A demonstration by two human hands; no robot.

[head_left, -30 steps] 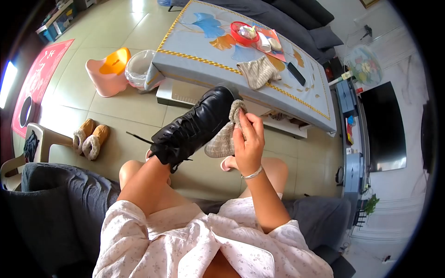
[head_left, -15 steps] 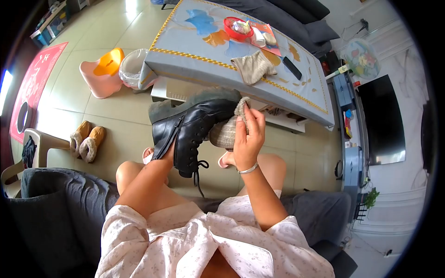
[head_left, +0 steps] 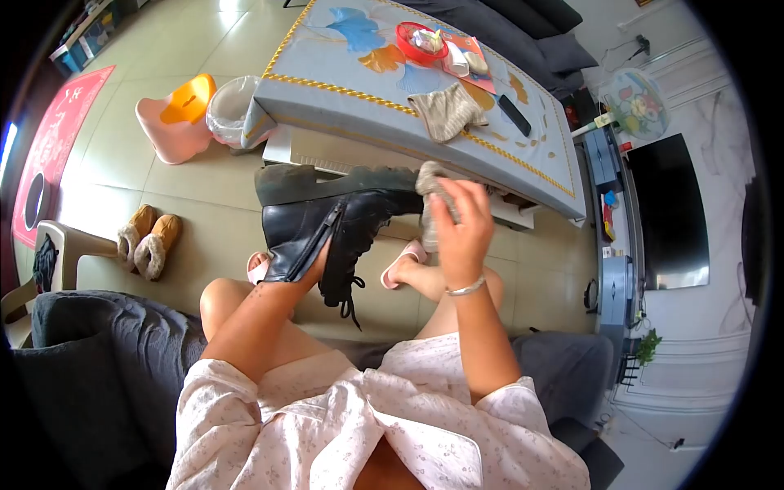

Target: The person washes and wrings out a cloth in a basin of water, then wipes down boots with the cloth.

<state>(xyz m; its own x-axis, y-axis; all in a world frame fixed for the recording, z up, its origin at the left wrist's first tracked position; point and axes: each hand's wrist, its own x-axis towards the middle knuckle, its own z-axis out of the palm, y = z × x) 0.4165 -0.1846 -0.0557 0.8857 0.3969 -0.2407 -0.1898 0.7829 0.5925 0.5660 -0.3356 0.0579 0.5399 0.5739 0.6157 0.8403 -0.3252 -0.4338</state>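
Observation:
A black lace-up ankle boot with a side zip is held up on its side in front of me, its thick sole turned to the table and its toe to the right. My left hand is pushed into the boot's opening and carries it; the fingers are hidden inside. At the toe, my right hand grips a beige ribbed cloth, which touches the toe end. A black lace dangles below the boot.
Beyond the boot stands a low table with a light-blue cover. On it are a second beige cloth, a phone and a red basket. A bin, a potty and fur-trimmed slippers are at left.
The boot has turned so its sole lies more level and faces the table. My right hand has moved slightly right and the cloth has shifted around the toe.

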